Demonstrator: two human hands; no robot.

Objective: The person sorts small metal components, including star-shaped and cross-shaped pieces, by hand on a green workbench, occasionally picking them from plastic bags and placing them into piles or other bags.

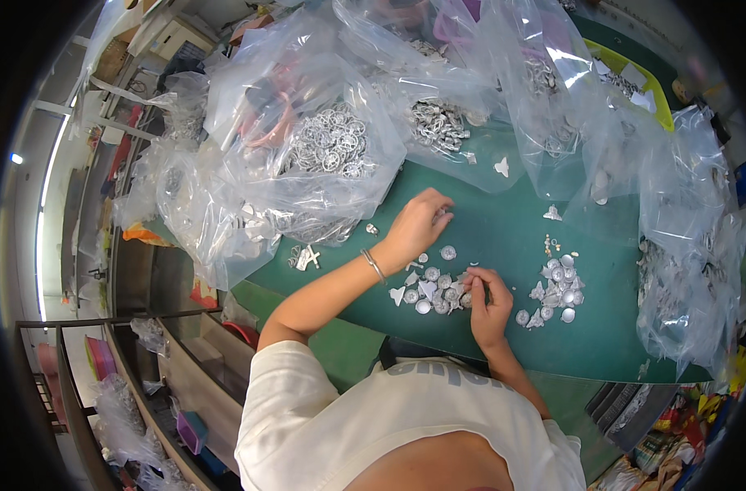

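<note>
My left hand (420,219), a metal bangle (373,266) on its wrist, hovers over the green table. Its fingers curl loosely, thumb apart, with nothing visible between them. Below it is a pile of small silver-coloured metal pieces (433,291), some round and domed, others pointed. A single round piece (447,253) lies just above that pile. At the pile's right edge, my right hand (489,307) has its thumb and fingertips pinched together; what they hold is too small to make out. Farther right sits a second pile of round, dished metal pieces (562,282).
Clear plastic bags full of metal parts, such as this bag of rings (328,143), crowd the table's far side. Another bag (688,286) stands at the right. A cross-shaped piece (307,258) lies left. A yellow-green tray (663,102) is at the back right; wooden shelves (201,393) stand lower left.
</note>
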